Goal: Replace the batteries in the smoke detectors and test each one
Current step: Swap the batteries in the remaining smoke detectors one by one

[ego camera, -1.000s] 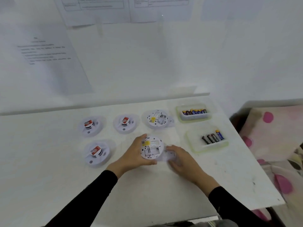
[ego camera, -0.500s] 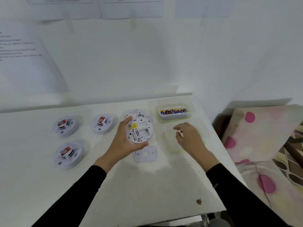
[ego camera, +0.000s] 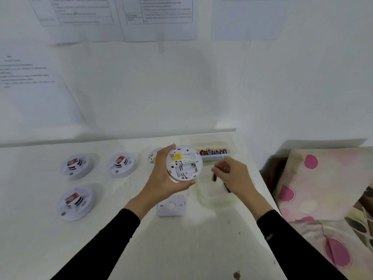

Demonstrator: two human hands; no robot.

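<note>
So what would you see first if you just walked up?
Probably the round white smoke detector, held up in the left hand mid-table with its battery slot empty. Beside it the right hand pinches a dark battery. The pink-spotted cloth at the right also stands out.

Left hand [ego camera: 161, 179] is raised, thumb hooked over the top edge of a smoke detector [ego camera: 184, 163], fingers [ego camera: 182, 185] curled under its bottom edge, palm cupping the left side. Right hand [ego camera: 237, 176] sits just right of those fingers, knuckles up, fingertips bunched and pinching what looks like a battery [ego camera: 214, 176], pretty blurry tbh. Both arms wear black sleeves [ego camera: 105, 243] and angle inward, wrists bare.
</note>
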